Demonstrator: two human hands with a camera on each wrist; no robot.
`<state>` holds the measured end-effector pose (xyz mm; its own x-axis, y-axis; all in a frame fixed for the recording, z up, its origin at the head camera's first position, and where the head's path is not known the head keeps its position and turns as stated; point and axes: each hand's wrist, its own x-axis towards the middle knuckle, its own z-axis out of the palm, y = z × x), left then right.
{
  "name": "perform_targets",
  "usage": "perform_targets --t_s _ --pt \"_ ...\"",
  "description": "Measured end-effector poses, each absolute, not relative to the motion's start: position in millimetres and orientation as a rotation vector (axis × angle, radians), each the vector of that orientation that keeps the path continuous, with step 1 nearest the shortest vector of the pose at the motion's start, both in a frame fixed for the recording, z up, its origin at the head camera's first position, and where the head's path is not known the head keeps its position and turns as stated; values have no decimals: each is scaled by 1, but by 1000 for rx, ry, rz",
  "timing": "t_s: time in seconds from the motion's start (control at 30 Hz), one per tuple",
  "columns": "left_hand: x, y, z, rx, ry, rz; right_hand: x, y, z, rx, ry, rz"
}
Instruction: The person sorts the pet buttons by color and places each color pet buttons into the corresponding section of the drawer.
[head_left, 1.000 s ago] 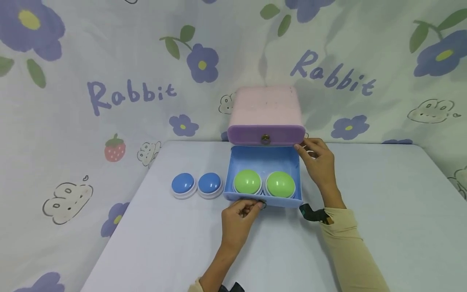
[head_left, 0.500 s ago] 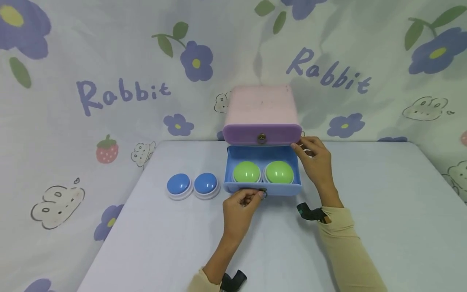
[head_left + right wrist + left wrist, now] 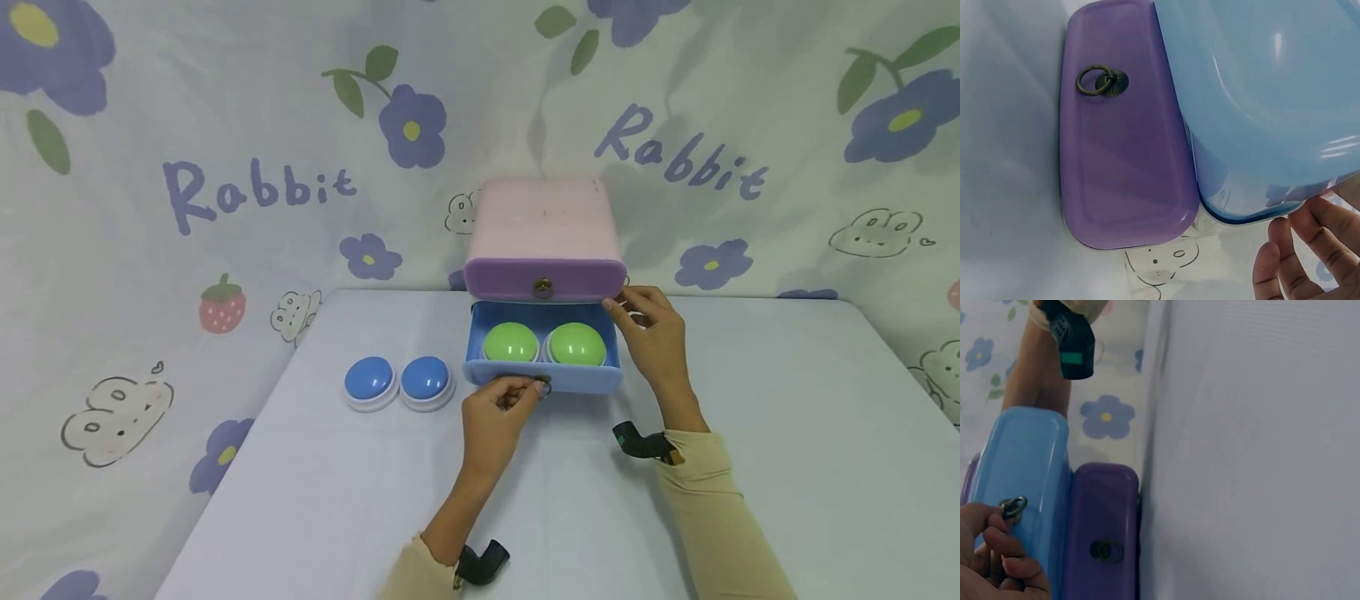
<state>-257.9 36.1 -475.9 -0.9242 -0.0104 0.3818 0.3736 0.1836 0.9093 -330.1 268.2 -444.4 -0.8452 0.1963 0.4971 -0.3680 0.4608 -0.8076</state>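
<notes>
A small pink chest of drawers (image 3: 546, 218) has purple fronts at top and bottom. Its light blue drawer (image 3: 543, 377) juts out below the top one. Inside that drawer lie two green push buttons (image 3: 511, 342) with white bases, side by side. My left hand (image 3: 495, 421) pinches the drawer's brass ring pull (image 3: 1015, 505) between thumb and fingers. With the thumb at the front corner and fingers along the side, my right hand (image 3: 651, 337) holds the chest's right side. The lower purple drawer (image 3: 1125, 156) with its own ring shows in both wrist views.
Two blue push buttons (image 3: 425, 379) on white bases stand left of the open drawer. A white cloth covers the table (image 3: 795, 433). Behind the chest hangs a floral backdrop (image 3: 262, 100). Each wrist wears a black camera (image 3: 483, 562).
The blue drawer has slid back into the chest by part of its length, carrying the green buttons. My left hand has moved forward with its ring; my right hand has stayed at the chest's side.
</notes>
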Motion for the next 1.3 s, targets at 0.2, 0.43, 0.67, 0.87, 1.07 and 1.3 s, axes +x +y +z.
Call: perform_targets --t_s 0.2,0.43,0.67,0.87,1.07,1.3 --pt "-266 38 -475 -346 -2165 -1788 -330 270 -445 137 -2171 1384" --pt "-272 40 -471 -343 -2143 -1816 -323 263 -433 131 -2155 1390" --pt "-267 42 -438 -341 -2138 -1826 -331 268 -444 126 -2165 1380" --pt "-277 44 -437 -347 -2122 -1834 -320 259 -429 131 -2152 1385" --pt "-287 43 -439 -355 -2117 -1829 -308 249 -413 110 -2169 1398" --pt "-315 44 -468 -334 -2127 -1805 -318 254 -425 141 -2139 1437"
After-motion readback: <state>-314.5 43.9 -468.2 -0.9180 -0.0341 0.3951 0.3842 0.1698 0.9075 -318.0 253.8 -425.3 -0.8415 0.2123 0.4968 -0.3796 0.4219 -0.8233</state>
